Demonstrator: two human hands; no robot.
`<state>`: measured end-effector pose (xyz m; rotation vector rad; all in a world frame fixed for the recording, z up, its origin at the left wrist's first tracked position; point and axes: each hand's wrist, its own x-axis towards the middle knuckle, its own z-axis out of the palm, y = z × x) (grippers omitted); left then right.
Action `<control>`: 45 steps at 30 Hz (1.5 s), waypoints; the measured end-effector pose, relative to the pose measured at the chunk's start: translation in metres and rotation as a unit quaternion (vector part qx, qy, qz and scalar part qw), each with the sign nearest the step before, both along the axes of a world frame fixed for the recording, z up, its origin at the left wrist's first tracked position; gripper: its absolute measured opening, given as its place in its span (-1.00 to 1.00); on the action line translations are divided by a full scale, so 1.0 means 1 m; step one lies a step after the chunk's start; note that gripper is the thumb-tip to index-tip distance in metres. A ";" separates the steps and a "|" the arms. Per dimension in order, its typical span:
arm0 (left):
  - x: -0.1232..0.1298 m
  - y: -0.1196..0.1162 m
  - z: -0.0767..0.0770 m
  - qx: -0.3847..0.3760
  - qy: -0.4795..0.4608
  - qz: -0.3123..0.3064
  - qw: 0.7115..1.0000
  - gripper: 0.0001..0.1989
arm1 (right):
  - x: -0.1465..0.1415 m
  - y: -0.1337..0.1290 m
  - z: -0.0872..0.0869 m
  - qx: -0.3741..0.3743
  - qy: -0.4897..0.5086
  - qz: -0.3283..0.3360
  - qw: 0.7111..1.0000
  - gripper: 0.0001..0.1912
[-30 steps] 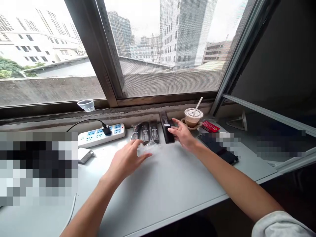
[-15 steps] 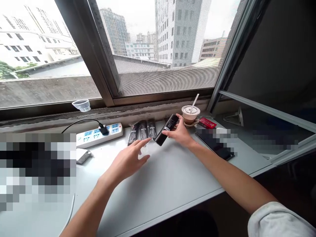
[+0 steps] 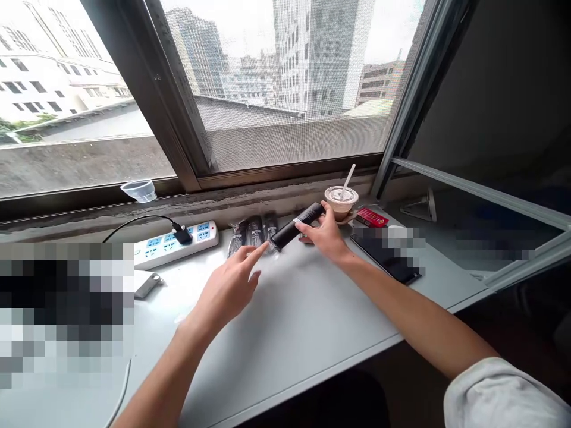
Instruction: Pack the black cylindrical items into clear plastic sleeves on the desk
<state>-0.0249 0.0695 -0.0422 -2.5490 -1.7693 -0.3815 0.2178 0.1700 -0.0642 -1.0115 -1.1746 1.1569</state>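
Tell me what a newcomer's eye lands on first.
The black cylindrical tube gripped in the right hand stands out, its end beside the pointing finger of the left hand. Behind it, a wide screened window shows pale high-rise towers, and a lidded plastic cup with a white straw sits at right.

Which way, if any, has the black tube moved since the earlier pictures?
Yes. The right hand has lifted the black tube from beside the packets and tilted it, so its lower end now slants across their front toward the power strip.
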 end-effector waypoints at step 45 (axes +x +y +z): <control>0.013 0.012 -0.001 -0.297 -0.578 0.081 0.756 -0.50 | -0.017 -0.032 0.004 0.083 -0.041 0.238 0.967 -0.37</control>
